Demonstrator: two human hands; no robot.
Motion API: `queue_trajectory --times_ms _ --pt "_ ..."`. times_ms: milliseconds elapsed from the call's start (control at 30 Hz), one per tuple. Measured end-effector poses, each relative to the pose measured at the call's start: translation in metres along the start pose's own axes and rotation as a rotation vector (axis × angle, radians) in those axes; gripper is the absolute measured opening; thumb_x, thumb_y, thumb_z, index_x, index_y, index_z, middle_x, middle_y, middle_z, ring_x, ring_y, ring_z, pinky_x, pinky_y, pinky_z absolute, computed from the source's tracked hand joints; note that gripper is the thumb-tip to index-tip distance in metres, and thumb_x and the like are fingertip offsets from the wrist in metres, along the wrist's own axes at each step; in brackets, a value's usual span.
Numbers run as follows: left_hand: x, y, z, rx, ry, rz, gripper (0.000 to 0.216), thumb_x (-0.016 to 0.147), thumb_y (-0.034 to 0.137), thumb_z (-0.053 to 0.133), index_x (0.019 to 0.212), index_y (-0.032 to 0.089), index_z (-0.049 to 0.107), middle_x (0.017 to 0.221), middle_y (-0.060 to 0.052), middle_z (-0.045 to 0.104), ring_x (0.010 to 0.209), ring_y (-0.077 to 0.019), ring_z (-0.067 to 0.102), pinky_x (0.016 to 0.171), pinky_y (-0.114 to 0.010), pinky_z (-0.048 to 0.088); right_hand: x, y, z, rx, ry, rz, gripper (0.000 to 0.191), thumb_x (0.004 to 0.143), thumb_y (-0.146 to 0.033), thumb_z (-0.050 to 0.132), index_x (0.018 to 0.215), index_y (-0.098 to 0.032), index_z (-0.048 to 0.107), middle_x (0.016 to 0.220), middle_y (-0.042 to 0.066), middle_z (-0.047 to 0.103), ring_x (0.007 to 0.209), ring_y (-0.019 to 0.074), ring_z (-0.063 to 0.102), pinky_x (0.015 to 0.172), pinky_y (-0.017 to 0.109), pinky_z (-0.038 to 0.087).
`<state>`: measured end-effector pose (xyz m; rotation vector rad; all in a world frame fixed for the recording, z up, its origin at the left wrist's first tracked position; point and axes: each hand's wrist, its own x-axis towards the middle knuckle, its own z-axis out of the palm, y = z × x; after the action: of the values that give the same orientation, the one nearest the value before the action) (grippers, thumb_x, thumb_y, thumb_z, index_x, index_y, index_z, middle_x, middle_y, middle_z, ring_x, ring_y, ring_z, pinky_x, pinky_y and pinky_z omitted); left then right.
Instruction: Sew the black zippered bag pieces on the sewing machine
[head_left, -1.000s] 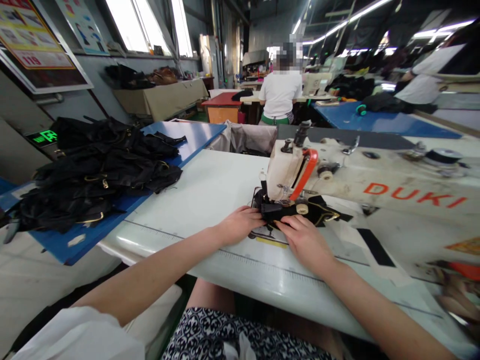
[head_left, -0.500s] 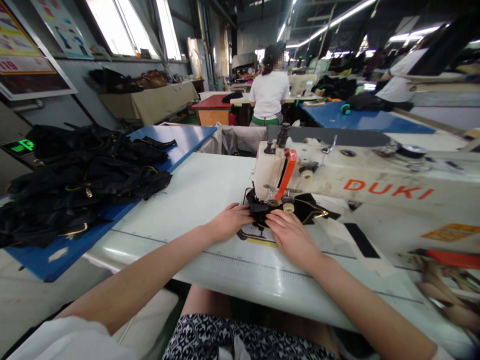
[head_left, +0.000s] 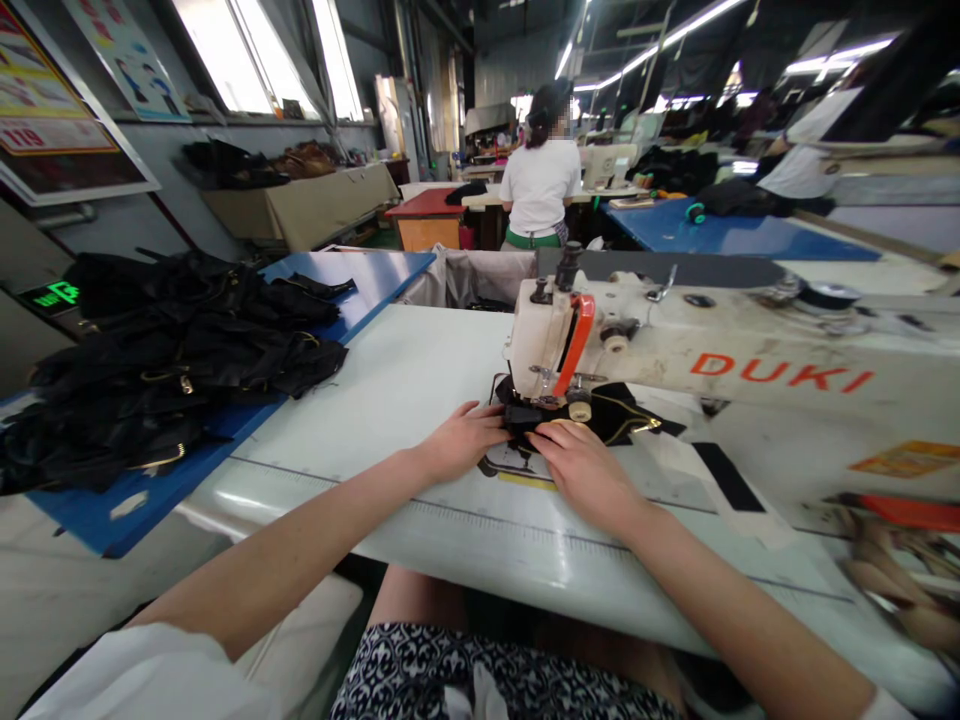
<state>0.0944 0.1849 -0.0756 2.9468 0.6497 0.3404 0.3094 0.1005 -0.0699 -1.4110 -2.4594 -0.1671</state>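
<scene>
A black fabric piece lies under the needle area of a white sewing machine marked DUKI. Its part with a gold zipper spreads to the right behind the presser area. At the left edge of the cloth, my left hand rests with its fingers stretched out, fingertips touching the fabric. My right hand is at the front edge of the cloth, fingers bent and pressed together on it, just below the machine head. The needle and some fingertips are hidden by the cloth and machine.
A heap of black zippered garment pieces covers much of a blue board on the left. White strips with a black patch lie right of my right hand. Ahead, a person in a white shirt sits at another machine.
The black fabric at the needle has shifted slightly and lies flatter beside my left fingertips. Both hands keep nearly the same place; the whole view has moved a little.
</scene>
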Motion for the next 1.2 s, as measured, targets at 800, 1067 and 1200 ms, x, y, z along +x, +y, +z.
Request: queue_trajectory --times_ms 800,1067,1200 --pt "0.009 0.025 -0.028 0.473 0.018 0.165 0.015 0.088 0.018 0.048 0.088 0.014 0.063 0.106 -0.01 0.062 0.103 -0.0244 0.053 0.092 -0.04 0.038 -0.002 -0.004 -0.007 0.029 0.015 0.022 0.032 0.088 -0.017 0.046 0.117 -0.015 0.059 0.119 0.012 0.06 0.111 0.0256 0.049 0.095 0.043 0.041" --pt "0.019 0.013 -0.027 0.397 0.052 0.307 0.022 0.091 0.023 0.044 0.091 0.013 0.064 0.124 -0.012 0.056 0.124 -0.0245 0.044 0.108 -0.041 0.028 -0.001 -0.004 -0.007 0.035 0.007 0.029 0.033 0.089 -0.018 0.045 0.119 -0.013 0.058 0.121 0.013 0.059 0.112 0.0257 0.048 0.096 0.043 0.04" --pt "0.02 0.019 -0.025 0.202 0.113 0.098 0.027 0.094 0.026 0.04 0.087 0.014 0.063 0.113 -0.011 0.061 0.102 -0.0215 0.058 0.09 -0.037 0.044 -0.001 -0.004 -0.007 0.05 0.016 0.028 0.032 0.088 -0.017 0.046 0.117 -0.014 0.058 0.122 0.013 0.059 0.112 0.0256 0.048 0.095 0.044 0.041"
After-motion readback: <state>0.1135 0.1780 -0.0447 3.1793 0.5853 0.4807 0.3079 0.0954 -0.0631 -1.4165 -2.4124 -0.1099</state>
